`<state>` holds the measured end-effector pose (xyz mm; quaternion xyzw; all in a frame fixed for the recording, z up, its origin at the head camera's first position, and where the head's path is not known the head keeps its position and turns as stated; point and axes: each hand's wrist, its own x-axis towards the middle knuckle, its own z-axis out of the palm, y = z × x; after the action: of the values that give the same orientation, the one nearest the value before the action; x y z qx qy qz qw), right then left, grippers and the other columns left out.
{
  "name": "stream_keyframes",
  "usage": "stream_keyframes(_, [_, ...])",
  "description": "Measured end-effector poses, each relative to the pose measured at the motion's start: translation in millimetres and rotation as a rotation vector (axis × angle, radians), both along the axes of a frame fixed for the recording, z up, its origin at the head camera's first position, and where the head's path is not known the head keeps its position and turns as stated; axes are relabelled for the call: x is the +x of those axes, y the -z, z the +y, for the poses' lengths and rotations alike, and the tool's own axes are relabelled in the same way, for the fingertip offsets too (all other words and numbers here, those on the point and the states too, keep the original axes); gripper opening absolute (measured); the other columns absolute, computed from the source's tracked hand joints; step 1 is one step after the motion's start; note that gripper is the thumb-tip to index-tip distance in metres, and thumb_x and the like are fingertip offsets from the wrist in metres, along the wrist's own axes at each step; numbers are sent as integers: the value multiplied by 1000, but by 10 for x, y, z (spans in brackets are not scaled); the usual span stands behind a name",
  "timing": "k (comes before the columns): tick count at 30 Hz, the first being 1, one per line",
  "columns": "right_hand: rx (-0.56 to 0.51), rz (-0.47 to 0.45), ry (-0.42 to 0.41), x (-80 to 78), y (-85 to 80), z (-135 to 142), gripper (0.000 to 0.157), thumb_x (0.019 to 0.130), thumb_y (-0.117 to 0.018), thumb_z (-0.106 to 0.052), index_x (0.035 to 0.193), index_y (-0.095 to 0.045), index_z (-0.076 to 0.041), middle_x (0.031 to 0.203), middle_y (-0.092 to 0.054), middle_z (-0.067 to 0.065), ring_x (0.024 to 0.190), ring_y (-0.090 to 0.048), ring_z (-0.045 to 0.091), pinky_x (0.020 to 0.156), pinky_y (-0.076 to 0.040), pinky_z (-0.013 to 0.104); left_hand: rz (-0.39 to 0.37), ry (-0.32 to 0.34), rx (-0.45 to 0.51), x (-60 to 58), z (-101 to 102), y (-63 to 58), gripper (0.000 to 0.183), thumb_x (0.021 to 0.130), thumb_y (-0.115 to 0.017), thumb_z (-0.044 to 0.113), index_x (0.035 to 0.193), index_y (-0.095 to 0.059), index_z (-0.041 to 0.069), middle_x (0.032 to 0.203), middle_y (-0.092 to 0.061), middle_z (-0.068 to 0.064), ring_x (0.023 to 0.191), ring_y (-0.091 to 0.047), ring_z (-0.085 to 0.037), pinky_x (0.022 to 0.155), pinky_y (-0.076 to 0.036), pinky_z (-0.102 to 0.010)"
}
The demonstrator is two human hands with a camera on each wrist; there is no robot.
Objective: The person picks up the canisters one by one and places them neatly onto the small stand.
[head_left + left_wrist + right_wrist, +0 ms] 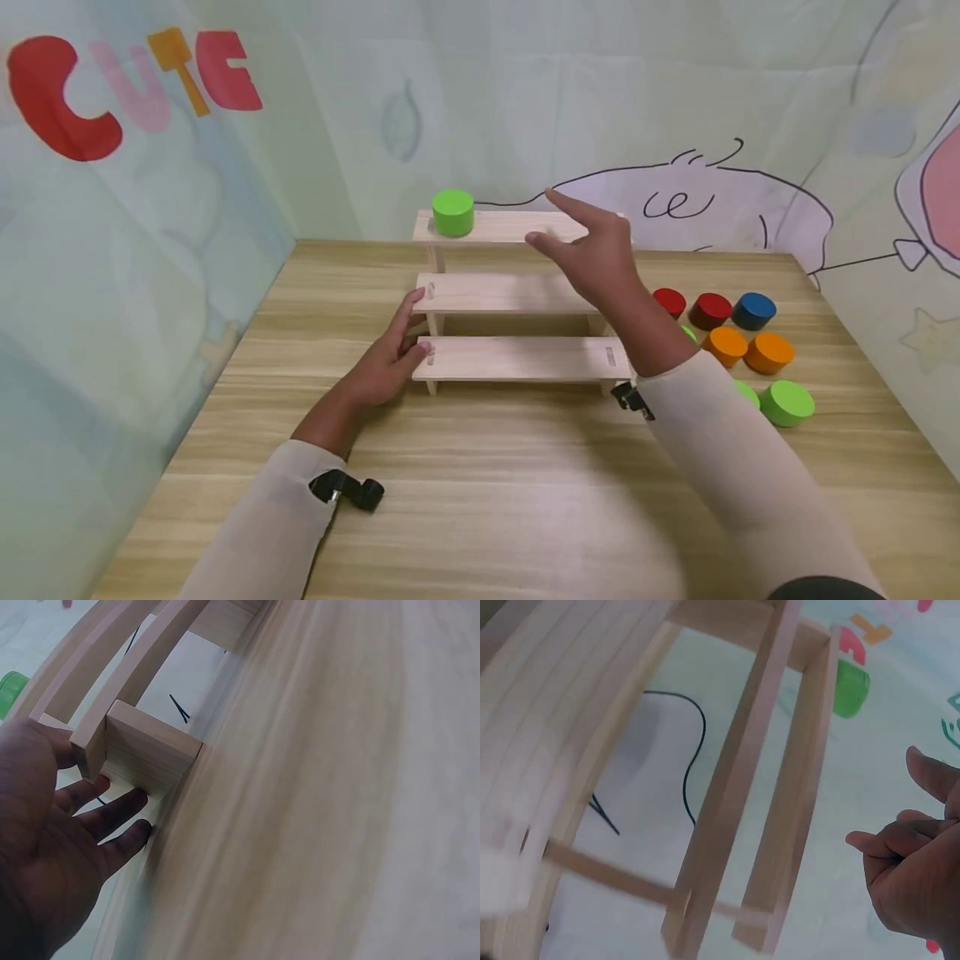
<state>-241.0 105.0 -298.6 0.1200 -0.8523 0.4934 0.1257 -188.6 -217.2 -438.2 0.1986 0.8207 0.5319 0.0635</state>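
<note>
My right grip point(597, 257) hangs in front of the top board point(506, 227) of a three-tier wooden step shelf point(517, 358), thumb and forefinger spread, holding nothing. The bright green cylinder point(453, 213) stands at that board's left end, left of the spread digits and apart from them. The board's long axis runs left to right; whether my digits are above it or short of it, I cannot tell. My left grip point(382, 367) rests loosely spread against the shelf's left end, thumb on the lowest board.

The loose red, blue, orange and green cylinders point(769, 353) sit on the bench point(487, 475) right of the shelf, so my right side is nearer to them. I read "CUTE" point(66, 100) on the wall covering point(450, 92); no brand or label shows.
</note>
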Motion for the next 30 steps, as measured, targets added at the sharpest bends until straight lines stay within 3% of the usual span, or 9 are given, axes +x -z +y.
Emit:
stream_keyframes(3, [-21,-42,12,72,-1,226,63,95,-89,-29,153,-65,-30,163,-59,1,88,-84,21,114,-57,43,-7,0,3,11,21,6,79,116,-47,11,176,-3,34,174,-32,-29,153,-49,-53,114,-52,-67])
stream_keyframes(6, [17,-50,14,174,-15,433,65,95,-88,-34,154,-63,-32,164,-59,-1,133,-73,31,114,-58,48,-5,-7,-16,13,25,8,78,116,-47,12,176,-3,36,175,-31,-28,153,-49,-53,114,-52,-67])
stream_keyframes(7, [29,-44,15,209,-18,494,65,95,-88,-35,154,-63,-32,163,-59,-1,133,-73,30,110,-61,44,-6,-10,-23,13,22,6,78,116,-47,12,175,-3,37,175,-31,-28,153,-49,-52,114,-52,-67])
stream_keyframes(9, [51,-34,7,279,-17,620,64,96,-87,-36,155,-62,-34,163,-60,0,99,-82,32,85,-67,38,-6,-18,-33,9,12,2,78,117,-47,13,175,-3,39,175,-31,-27,152,-50,-52,114,-52,-67])
stream_keyframes(13, [67,-34,5,398,-6,862,62,98,-85,-35,155,-61,-37,150,-71,7,68,-78,24,58,-57,20,0,-23,-39,0,0,6,78,117,-48,14,175,-3,39,174,-32,-28,152,-51,-52,114,-52,-67])
stream_keyframes(17, [74,-39,-2,478,10,1064,59,99,-84,-31,154,-63,-33,163,-60,-1,105,-81,9,73,-59,12,9,-18,-40,-4,-8,19,78,116,-47,13,176,-2,35,174,-32,-30,151,-50,-54,114,-52,-67])
stream_keyframes(24, [-7,-69,-50,626,77,1351,58,98,-85,-16,152,-66,-23,156,-65,-10,58,-69,5,61,-55,15,10,-8,-21,-5,-10,13,78,116,-46,12,176,-1,35,174,-31,-30,151,-51,-53,113,-53,-66])
stream_keyframes(27, [5,-66,-35,701,127,1450,57,98,-84,-15,152,-67,-22,154,-66,-13,90,-69,-9,73,-58,10,12,-5,-18,-7,-9,12,78,116,-47,12,176,-1,34,174,-31,-30,151,-51,-53,113,-53,-65])
stream_keyframes(30, [46,-69,0,783,178,1531,57,99,-83,-16,153,-66,-24,154,-66,-15,77,-59,-5,63,-52,11,8,-6,-19,-10,-17,16,78,116,-47,11,176,-2,35,173,-31,-30,151,-51,-53,113,-53,-65])
